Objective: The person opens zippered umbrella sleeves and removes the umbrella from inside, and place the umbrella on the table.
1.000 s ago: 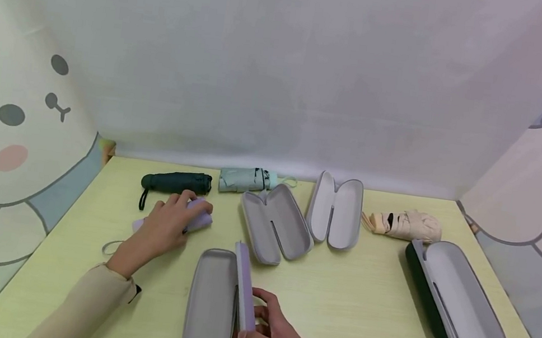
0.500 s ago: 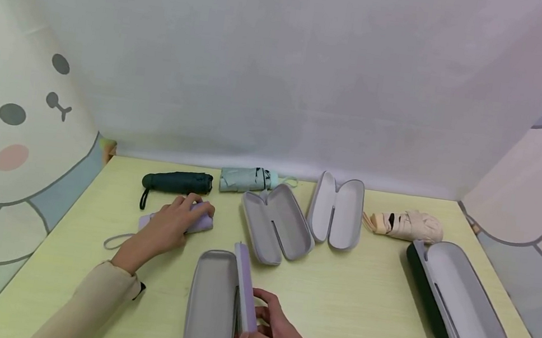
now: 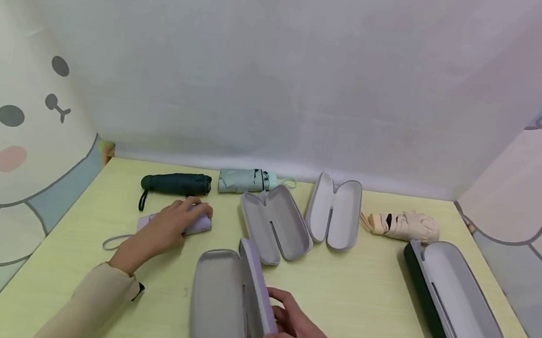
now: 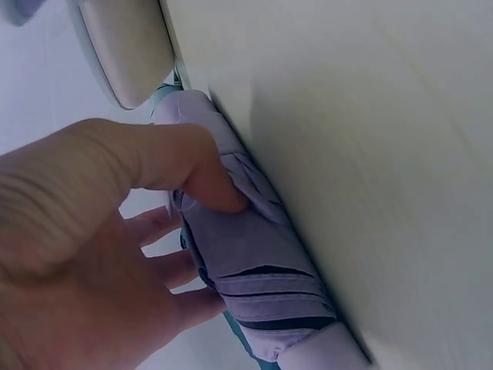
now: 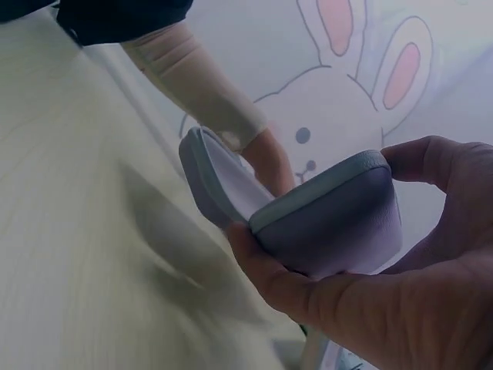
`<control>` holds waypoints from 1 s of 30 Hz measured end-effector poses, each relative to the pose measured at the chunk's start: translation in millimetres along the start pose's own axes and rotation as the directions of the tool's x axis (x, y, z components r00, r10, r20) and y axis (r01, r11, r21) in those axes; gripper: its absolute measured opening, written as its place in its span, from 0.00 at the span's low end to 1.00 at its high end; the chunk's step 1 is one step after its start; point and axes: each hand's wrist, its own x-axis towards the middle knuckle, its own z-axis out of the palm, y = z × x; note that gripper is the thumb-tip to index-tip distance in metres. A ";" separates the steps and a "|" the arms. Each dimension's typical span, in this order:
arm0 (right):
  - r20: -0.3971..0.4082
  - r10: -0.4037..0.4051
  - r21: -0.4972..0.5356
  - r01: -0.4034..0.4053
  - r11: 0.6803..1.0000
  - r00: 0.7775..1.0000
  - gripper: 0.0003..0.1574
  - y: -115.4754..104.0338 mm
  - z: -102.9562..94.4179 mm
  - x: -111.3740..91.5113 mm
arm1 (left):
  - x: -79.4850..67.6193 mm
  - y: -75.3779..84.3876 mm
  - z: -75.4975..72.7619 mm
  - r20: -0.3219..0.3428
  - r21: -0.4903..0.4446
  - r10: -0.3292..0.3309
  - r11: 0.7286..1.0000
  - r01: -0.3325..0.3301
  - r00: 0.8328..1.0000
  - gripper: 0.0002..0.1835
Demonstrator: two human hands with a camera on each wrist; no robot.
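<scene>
My left hand (image 3: 169,230) grips a folded purple umbrella (image 4: 254,239) lying at the left of the table, its grey wrist loop (image 3: 115,241) trailing leftward. In the left wrist view the thumb lies across the umbrella's fabric, and the other fingers come round its far side. At the front middle, my right hand (image 3: 303,336) holds an open purple hard case (image 3: 219,303) with a grey lining. Thumb and fingers clasp its right half, which leans upright. In the right wrist view, the case (image 5: 331,220) shows both halves spread, with its shadow falling on the table.
A dark green umbrella (image 3: 176,183) and a mint umbrella (image 3: 240,180) lie along the back. Two open grey-lined cases, one (image 3: 290,222) nearer and one (image 3: 345,215) farther, stand mid-table. At the right are a beige umbrella (image 3: 411,226) and an open dark green case (image 3: 461,294).
The purple case has shifted right, its right half tilting further outward with my right hand. My left hand sank slightly with the purple umbrella early on, then stayed nearly still.
</scene>
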 end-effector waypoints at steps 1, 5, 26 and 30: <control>0.000 0.009 0.027 -0.009 1.000 1.000 0.41 -1.8 -4.0 -4.8 | -0.2 0.2 0.1 -0.003 0.000 0.005 1.000 -0.005 1.000 0.41; -0.005 -0.042 0.149 0.043 0.988 0.999 0.40 -4.0 -22.4 -25.5 | -0.8 0.8 -0.2 -0.017 0.008 0.023 1.000 -0.022 1.000 0.40; 0.110 -0.390 0.754 0.179 0.632 0.914 0.34 55.4 -128.7 -114.9 | -2.5 -0.4 7.6 -0.028 -0.006 0.020 1.000 -0.020 0.999 0.41; 0.106 -0.460 0.845 0.163 0.509 0.882 0.34 72.1 -140.7 -125.2 | -2.8 -0.4 7.6 -0.033 -0.004 0.026 1.000 -0.026 0.999 0.41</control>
